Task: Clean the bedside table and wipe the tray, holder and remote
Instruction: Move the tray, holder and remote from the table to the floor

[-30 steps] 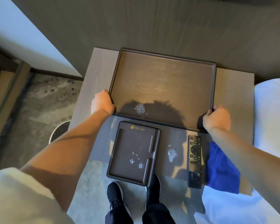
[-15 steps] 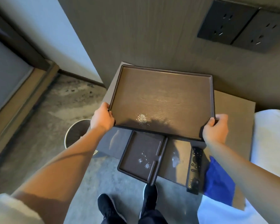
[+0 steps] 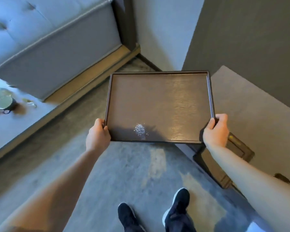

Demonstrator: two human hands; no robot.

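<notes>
Head view: left hand (image 3: pixel 97 136), right hand (image 3: pixel 215 131) grip dark tray (image 3: pixel 159 104), white speckles inside.

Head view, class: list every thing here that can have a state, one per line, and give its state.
Tray: lifted off the bedside table, held level over the floor, a small patch of white specks near its front edge.
Left hand: gripping the tray's front left corner.
Right hand: gripping the tray's front right corner.
Holder: lying on the bedside table, partly hidden by the right arm.
</notes>
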